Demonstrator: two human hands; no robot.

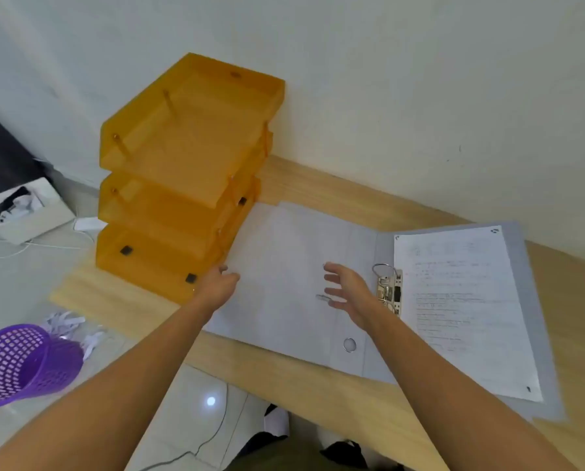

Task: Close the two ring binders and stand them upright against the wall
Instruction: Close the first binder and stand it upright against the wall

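The ring binder (318, 283) lies open mid-frame on the bench (301, 379), spine running toward the wall; the left hand (221, 283), grip loosely curled and empty, nears its left cover edge, while the right hand (347, 288) hovers spread.

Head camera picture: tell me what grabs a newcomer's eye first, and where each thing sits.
The stack of orange trays stands out first, at the table's left end against the wall. Beside it a grey ring binder lies open flat on the wooden table, papers on its right side. The left hand is at the cover's left edge and the right hand is spread open above the cover.
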